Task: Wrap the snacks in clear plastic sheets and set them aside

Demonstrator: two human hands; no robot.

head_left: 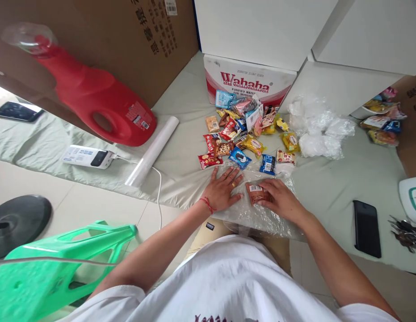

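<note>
Clear plastic film (243, 214) lies spread at the near edge of the cloth-covered surface. My left hand (223, 188) rests flat on it, fingers spread, holding nothing. My right hand (283, 197) has its fingers on a brown packet (257, 193) with a barcode label, which lies on the film. Just beyond both hands is a pile of small wrapped snacks, among them a blue packet (240, 158), a red packet (210, 161) and a yellow packet (254, 145). Several bundles wrapped in clear plastic (315, 127) sit to the right of the pile.
A Wahaha carton (250, 80) stands behind the snacks. Leftward are a film roll (152, 152), a white power bank (87, 156) with a cable, a red jug (100, 103) and a green stool (60, 264). A black phone (367, 228) and keys (407, 232) lie at the right.
</note>
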